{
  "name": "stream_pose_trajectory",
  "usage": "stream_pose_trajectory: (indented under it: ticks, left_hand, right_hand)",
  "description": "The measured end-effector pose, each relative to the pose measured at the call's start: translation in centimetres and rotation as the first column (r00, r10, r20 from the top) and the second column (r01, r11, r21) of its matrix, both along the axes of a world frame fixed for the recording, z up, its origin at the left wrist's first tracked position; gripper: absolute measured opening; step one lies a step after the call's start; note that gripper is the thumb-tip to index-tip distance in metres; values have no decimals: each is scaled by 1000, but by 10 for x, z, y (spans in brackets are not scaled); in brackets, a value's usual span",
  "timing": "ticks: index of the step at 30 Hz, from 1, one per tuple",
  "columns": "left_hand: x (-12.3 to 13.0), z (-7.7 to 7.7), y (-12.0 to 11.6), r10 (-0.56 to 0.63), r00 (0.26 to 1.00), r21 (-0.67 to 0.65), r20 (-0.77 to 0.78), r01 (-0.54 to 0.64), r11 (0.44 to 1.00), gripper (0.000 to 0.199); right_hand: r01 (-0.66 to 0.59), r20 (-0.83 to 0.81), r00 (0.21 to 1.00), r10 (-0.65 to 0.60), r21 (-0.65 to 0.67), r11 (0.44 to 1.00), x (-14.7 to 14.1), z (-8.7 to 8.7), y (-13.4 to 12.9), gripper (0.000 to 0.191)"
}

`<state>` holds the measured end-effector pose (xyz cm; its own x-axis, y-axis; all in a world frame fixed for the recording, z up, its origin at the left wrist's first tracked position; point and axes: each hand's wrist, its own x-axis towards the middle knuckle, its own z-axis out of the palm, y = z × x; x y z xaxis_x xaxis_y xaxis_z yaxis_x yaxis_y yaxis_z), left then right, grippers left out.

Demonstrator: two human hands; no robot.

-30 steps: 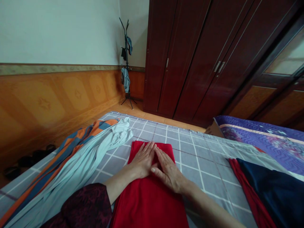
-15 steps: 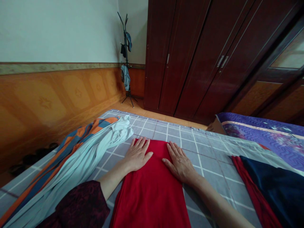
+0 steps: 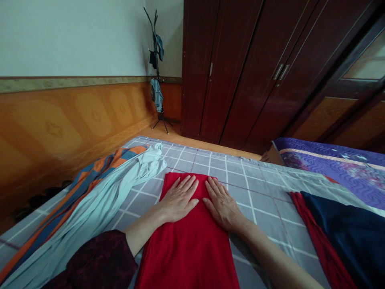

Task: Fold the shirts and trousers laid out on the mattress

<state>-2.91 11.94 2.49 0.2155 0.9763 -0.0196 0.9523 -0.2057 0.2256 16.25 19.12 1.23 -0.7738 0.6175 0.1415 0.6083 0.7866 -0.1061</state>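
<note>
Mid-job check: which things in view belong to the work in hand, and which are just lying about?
In hand:
- red cloth, under both palms
- left hand
- right hand
- checked sheet, beneath

Seemingly lying about, untouched:
- pale cloth
- striped cloth
- dark blue cloth
- coat stand

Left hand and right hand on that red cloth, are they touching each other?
Apart. The head view shows it: a strip of the red cloth is plainly visible between the left hand and the right hand.
</note>
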Motion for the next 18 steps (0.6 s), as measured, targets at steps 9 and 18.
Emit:
stream_pose_trajectory:
  ticks: [9, 18]
  left_hand:
    - [-17, -5, 3, 175, 981, -2, -78, -176, 984, 73]
    - [2, 14, -17, 54, 994, 70, -94, -47, 996, 66]
  right_hand:
    - [190, 54, 980, -190, 16, 982, 4, -3, 8, 57]
    - [55, -50, 997, -50, 91, 994, -3, 4, -14, 53]
